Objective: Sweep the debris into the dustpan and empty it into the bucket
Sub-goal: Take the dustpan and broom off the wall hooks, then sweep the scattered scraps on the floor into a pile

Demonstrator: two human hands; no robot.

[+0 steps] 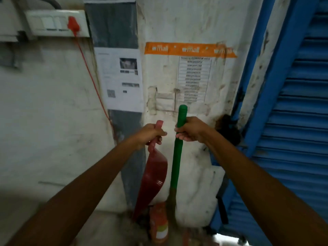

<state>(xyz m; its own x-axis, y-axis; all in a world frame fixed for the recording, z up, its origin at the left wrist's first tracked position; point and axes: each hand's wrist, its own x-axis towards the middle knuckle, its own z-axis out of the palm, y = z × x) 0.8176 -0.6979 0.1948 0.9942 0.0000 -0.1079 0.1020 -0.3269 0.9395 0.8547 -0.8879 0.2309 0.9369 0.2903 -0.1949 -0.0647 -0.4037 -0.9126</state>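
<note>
A red dustpan hangs upright in front of the white wall, pan downward. My left hand grips its handle near the top. Just to the right stands a broom with a green handle, also upright. My right hand grips that handle a little below its ribbed top end. The broom's head is blurred near the floor. No bucket or debris shows in this view.
An orange bottle stands on the floor below the dustpan. A blue roller shutter fills the right side. A switchboard with a red plug and a red cord sits on the wall at upper left. Papers are stuck on the wall.
</note>
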